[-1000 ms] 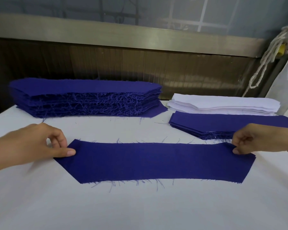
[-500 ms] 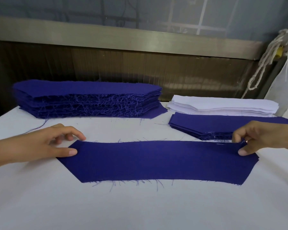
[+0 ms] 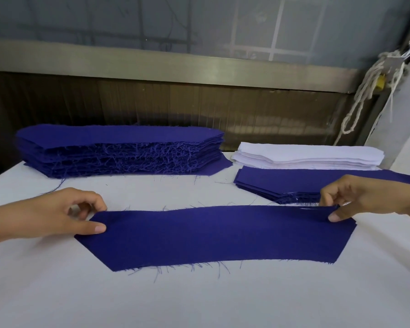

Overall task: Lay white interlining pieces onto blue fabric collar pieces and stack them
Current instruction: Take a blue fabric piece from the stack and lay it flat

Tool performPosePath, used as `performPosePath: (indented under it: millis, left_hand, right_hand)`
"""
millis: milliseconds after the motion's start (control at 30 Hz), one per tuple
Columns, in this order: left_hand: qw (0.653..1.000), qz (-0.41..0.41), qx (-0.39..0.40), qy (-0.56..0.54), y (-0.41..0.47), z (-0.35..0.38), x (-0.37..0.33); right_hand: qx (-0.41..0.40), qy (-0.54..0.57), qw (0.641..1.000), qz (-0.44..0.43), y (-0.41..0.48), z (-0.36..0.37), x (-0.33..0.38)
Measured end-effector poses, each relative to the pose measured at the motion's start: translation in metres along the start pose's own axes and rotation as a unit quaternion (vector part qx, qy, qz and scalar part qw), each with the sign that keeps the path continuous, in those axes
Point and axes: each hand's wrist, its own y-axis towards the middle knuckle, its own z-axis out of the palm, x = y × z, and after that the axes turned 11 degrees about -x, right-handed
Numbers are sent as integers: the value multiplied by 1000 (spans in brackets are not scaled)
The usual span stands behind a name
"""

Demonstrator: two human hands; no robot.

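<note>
Right now one blue collar piece lies flat on the white table, close to the person. Its long side runs from left to right, so one end points at each hand. The left hand holds the left tip, with the thumb on top of the cloth and the fingers curled at the far edge. The right hand pinches the far right corner the same way, and that corner looks lifted a little off the table. Both hands are closed on the cloth, not spread flat. The white interlining pile is the thing that matters next. It sits far back on the right side, past the right hand and well apart from the left hand. Its long side also runs left to right, just like the blue piece. So the right hand is much nearer to it, and I think that hand should let go and reach back for the top white piece. A small blue pile lies between the right hand and the white pile, so the reach goes over it. I cannot tell if the white pile rests on its far edge. A big blue pile sits at the back left.
</note>
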Motion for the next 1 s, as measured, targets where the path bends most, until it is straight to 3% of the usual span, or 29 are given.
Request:
performPosePath:
  millis: [300, 467, 633, 800, 1000]
  left_hand:
    - [988, -53, 61, -131, -1, 1, -15]
    - [955, -145, 102, -238, 4, -6, -28]
    - [953, -150, 54, -258, 16, -14, -62]
    - [945, -121, 19, -303, 44, -4, -112]
    - [940, -100, 8, -326, 88, 31, -182]
  right_hand:
    - [-39, -10, 996, 79, -5, -4, 0]
    - [-68, 48, 992, 97, -13, -11, 2]
    - [-167, 122, 971, 122, -14, -37, -6]
    - [-316, 162, 922, 157, -8, -68, -24]
    - [-456, 296, 810, 219, -7, -93, -60]
